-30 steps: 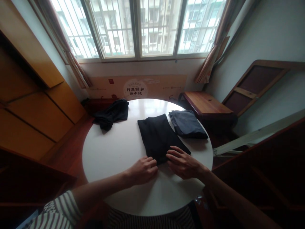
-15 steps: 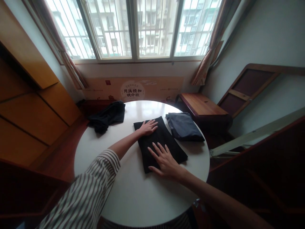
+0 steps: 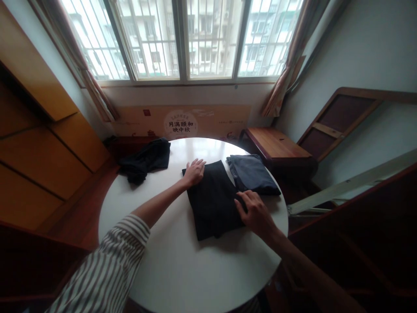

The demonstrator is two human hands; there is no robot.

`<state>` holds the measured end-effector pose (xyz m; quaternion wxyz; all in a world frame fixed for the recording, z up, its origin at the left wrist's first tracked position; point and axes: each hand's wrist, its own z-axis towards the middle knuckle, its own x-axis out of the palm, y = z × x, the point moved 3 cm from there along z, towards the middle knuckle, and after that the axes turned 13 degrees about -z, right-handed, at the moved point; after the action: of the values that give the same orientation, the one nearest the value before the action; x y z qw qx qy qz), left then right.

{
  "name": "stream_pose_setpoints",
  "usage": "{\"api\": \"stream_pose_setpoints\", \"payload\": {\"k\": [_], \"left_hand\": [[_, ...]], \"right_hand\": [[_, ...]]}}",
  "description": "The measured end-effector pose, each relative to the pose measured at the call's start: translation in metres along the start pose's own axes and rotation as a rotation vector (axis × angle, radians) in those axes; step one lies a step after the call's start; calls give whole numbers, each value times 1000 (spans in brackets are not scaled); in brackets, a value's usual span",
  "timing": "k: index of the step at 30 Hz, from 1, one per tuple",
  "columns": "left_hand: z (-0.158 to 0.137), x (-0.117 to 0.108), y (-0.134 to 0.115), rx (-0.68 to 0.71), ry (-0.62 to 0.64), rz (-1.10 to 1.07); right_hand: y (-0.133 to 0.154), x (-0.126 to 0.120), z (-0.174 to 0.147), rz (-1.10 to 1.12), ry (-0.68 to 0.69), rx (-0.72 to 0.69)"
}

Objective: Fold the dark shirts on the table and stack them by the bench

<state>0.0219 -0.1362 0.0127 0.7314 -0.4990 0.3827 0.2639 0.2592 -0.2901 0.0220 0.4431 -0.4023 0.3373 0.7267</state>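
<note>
A folded black garment (image 3: 213, 200) lies flat on the round white table (image 3: 182, 269); its exact kind does not show. My left hand (image 3: 194, 172) rests on its far left corner, fingers stretched out and palm down. At the garment's right edge is my right hand (image 3: 257, 213), fingers bent and thumb apart from them, touching the cloth. Its fingertips are close to a folded dark blue-grey garment (image 3: 252, 171) on the right. A crumpled black garment (image 3: 145, 161) lies at the table's far left, away from both hands.
A small wooden table (image 3: 276, 143) stands beyond the right rim. Orange-brown cabinets (image 3: 65, 143) line the left side. A printed banner (image 3: 208, 119) runs below the barred window (image 3: 208, 39), and a pale slanted bar (image 3: 352, 182) crosses at right.
My right hand has moved right from the middle of the black garment to its edge, its fingers now bent. My left hand has slid slightly left towards the far corner.
</note>
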Motion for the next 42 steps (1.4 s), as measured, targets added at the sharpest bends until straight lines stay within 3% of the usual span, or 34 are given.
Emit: {"api": "stream_pose_setpoints", "payload": {"k": [4,9,14,17,19,21,24,27,30,35,38,40,42], "left_hand": [[-34,-7,20,-64,73,13],[-40,1,39,-122,147,-5],[-38,2,37,-113,140,-31],[-48,-5,28,-142,-44,-66],[-62,-12,21,-190,-226,-149],[-81,-16,15,-304,-300,-327],[-106,-14,7,-539,-191,-729],[-120,-12,-3,-637,-77,-982],[-126,-10,-7,-619,-40,-1027],[-146,-17,-9,-424,73,-1154],[-157,-23,-9,-399,86,-1157],[-159,-22,-7,-479,57,-1144],[-156,-18,-3,-565,2,-1152]], "right_hand": [[-42,9,-12,-11,92,109],[-48,16,-21,184,184,66],[-54,16,-19,219,201,32],[-54,14,-14,200,156,42],[-50,11,-9,201,138,117],[-45,10,-2,207,169,211],[-39,14,9,214,254,287],[-38,22,19,257,307,306],[-38,25,19,457,385,322],[-21,13,1,898,773,356],[-13,6,1,849,662,535],[-9,7,7,784,529,652],[-4,13,16,754,498,695]]}}
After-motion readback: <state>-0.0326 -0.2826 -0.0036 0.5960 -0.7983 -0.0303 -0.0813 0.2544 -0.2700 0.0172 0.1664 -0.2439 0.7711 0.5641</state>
